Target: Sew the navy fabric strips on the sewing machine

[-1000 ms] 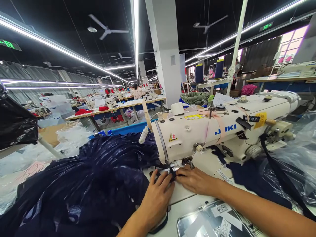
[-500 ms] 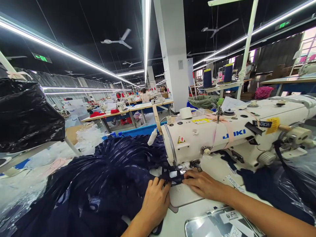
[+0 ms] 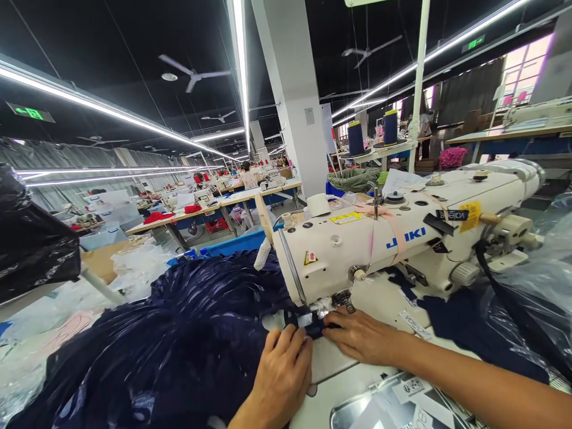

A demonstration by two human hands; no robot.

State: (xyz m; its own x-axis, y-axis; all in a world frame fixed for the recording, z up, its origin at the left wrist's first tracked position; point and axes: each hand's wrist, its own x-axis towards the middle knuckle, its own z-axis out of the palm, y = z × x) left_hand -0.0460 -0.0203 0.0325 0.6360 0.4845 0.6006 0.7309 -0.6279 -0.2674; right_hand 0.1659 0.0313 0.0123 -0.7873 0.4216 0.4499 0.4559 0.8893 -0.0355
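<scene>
A white sewing machine (image 3: 339, 244) has its head and presser foot over a piece of navy fabric (image 3: 316, 329). A small white label (image 3: 305, 320) shows on this piece, close to the foot. With bent fingers my left hand (image 3: 286, 369) grips the fabric's near left edge; the fingertips are partly hidden. From the right, my right hand (image 3: 361, 336) pinches the same piece just beside the needle area, its fingers closed and low on the machine bed. The needle itself is hard to make out. Left of the machine spreads a large heap of navy garments (image 3: 179, 333), reaching my left hand.
A metal tray (image 3: 346, 411) with white labels lies at the front. More navy fabric (image 3: 460, 322) and clear plastic sit to the right. A black plastic bag (image 3: 36, 232) hangs at the left. Navy thread cones (image 3: 356, 138) stand behind the machine, and worktables stretch beyond.
The view has swung to the right and tilted slightly, so the machine and heap appear farther left. Both hands remain on the navy fabric at the presser foot, with little movement relative to the machine.
</scene>
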